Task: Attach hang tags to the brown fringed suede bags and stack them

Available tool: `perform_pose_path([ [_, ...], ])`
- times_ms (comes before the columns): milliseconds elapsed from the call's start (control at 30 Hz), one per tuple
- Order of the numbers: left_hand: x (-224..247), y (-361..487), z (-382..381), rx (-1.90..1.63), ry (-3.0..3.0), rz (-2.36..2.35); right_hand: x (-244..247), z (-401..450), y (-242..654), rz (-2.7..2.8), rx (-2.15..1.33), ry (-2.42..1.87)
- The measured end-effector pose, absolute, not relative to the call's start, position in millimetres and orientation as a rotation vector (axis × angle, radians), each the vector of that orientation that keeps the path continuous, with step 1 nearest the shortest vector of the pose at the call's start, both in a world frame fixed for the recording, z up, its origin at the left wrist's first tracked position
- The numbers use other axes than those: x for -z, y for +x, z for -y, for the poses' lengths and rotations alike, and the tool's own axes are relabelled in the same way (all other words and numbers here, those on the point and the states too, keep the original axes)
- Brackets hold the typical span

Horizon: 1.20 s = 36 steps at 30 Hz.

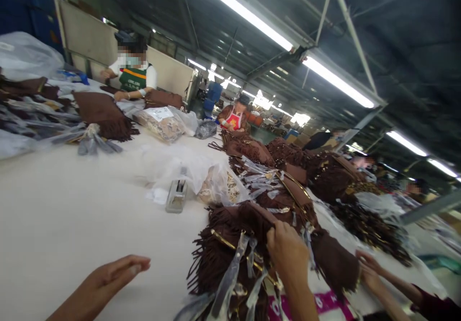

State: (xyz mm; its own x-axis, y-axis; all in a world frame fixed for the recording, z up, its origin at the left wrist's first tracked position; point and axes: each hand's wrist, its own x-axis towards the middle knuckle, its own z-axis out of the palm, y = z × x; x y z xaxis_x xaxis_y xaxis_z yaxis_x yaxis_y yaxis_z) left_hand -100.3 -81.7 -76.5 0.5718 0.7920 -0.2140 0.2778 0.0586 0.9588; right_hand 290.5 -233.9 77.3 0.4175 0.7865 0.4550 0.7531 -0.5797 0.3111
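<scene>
My left hand point(117, 275) hovers over the white tabletop at the lower left, fingers stretched out, with nothing in it. With its fingers closed, my right hand point(288, 249) grips the upper edge of a dark brown fringed bag point(248, 215). This bag lies on the table among others like it, its fringe spread to the left. Gold-coloured metal bars and clear plastic-wrapped strips point(230, 278) show on the bags just below. My right fingertips are partly hidden behind the brown material.
A tape dispenser point(176, 196) stands near a clear bag of tan pieces point(219, 184). Piled brown fringed bags point(252, 148) run along the right. A co-worker's hands point(370, 270) hold another brown piece point(334, 258) at right. Two more people work across the table.
</scene>
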Motion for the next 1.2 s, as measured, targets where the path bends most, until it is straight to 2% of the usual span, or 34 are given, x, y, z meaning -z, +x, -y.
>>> perform_pose_path([
  [100,47,-73,92,-0.464,1.074,-0.648,-75,208,215,-1.716,-0.925,2.502],
  [200,28,-58,103,-0.497,0.727,-0.464,-45,183,123,-2.086,-0.739,2.482],
  [367,54,-81,107,-0.566,0.423,-0.602,21,168,9,-2.770,-0.254,2.267],
  [500,83,-134,101,-0.797,0.494,-0.863,43,158,22,-2.838,0.212,2.248],
  [600,77,-188,98,-0.797,0.559,-0.954,61,140,57,-2.722,0.164,2.321],
  [700,52,-252,97,-0.715,0.598,-1.025,87,133,57,-2.800,0.309,2.063],
  [867,34,-339,111,-0.726,0.604,-1.182,119,141,-12,-3.019,0.464,1.594],
  [1067,64,-338,107,-0.899,0.526,-1.405,123,63,-39,-2.992,0.260,1.417],
  [1200,71,-306,90,-0.785,0.761,-1.394,105,-11,-16,-2.867,0.152,1.491],
])
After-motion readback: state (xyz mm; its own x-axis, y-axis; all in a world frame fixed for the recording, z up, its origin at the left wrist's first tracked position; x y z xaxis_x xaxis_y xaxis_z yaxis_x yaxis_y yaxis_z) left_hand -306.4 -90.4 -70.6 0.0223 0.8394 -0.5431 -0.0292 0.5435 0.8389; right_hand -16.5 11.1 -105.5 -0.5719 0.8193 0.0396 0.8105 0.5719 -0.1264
